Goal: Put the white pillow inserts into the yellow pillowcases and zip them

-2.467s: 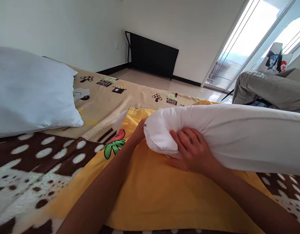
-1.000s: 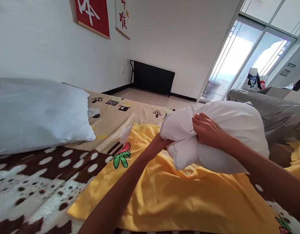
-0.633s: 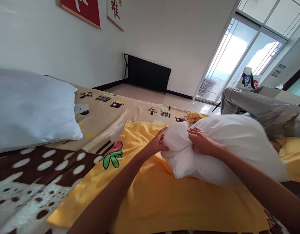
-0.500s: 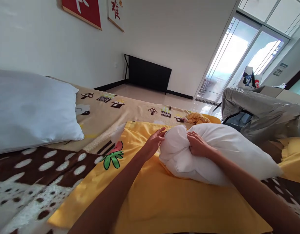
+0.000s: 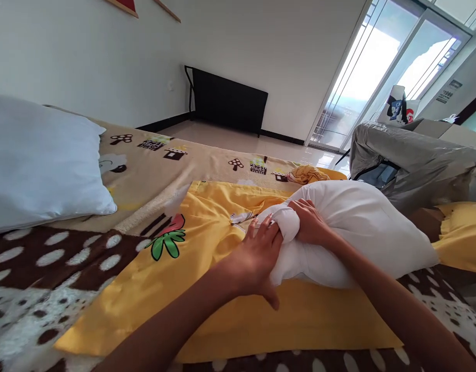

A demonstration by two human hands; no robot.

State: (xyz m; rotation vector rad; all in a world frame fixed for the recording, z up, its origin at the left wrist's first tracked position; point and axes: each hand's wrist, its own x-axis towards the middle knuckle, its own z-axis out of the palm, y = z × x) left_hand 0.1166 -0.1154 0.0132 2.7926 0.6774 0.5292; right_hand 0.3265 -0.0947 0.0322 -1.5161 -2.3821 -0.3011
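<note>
A white pillow lies on a yellow pillowcase that is spread over the bed. The pillow's left end is bunched into a narrow, folded lump. My right hand grips the pillow just behind that lump, its fingers closed on the fabric. Against the left end of the lump rests my left hand, fingers spread and thumb pointing down toward the pillowcase. Near my left fingertips the yellow cloth is wrinkled, and part of a white printed figure shows. A green and red print is on the pillowcase's left part.
Another white pillow lies at the left on the patterned blanket. Crumpled yellow cloth sits at the bed's far edge, with more yellow fabric at the right. Beyond stand a plastic-covered grey object and a black panel.
My left hand has turned and spread over the pillow's left end, which is now squeezed into a smaller lump. My right hand keeps its grip. The view has shifted slightly.
</note>
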